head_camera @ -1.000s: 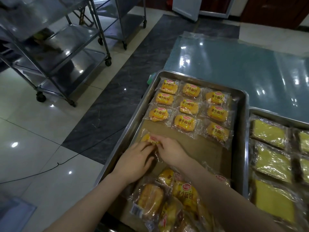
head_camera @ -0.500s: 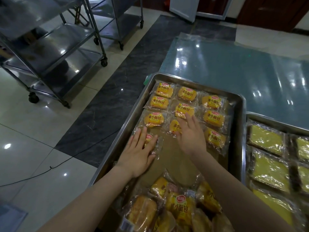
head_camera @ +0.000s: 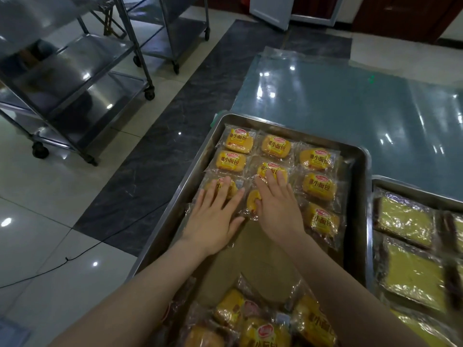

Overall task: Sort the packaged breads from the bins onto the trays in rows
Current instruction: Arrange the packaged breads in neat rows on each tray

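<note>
Pressing flat, both open hands, left (head_camera: 215, 216) and right (head_camera: 278, 204), grip nothing; light, squashy, slippery bread packets (head_camera: 318, 187) lift best by edges.

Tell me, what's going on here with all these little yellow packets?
A person is laying small packaged breads in rows on a metal tray. Both hands lie flat, palms down, on the rows: the left hand rests on packets in the left column, the right hand on the middle column. The right column holds four packets. A loose pile of packets waits at the near end. A second tray of flat yellow packs sits alongside.
</note>
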